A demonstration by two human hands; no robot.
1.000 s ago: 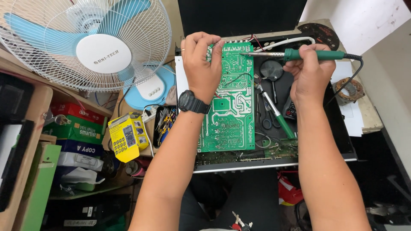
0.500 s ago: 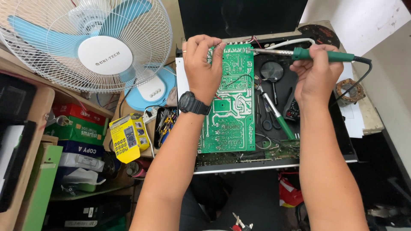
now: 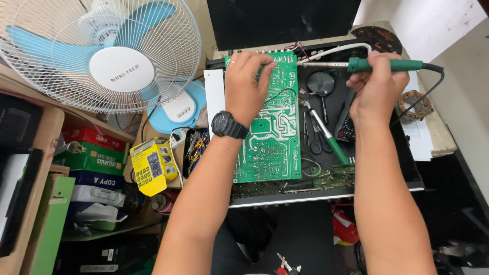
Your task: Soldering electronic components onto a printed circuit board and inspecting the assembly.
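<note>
From overhead, the left hand (image 3: 248,86) lies fingers curled over the top edge of the green circuit board (image 3: 270,137), which sits in an open black chassis (image 3: 407,163). The right hand (image 3: 377,86) grips a green-handled soldering iron (image 3: 356,64), tip at the board's upper corner.

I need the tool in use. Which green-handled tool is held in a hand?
The soldering iron, gripped by the right hand; the other green-handled tool lies untouched in the tray.

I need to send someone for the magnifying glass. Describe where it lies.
Find the green circuit board under the left hand. Just right of its top, on the black tray, lies the magnifying glass: the only round lens there, with a thin black handle.
</note>
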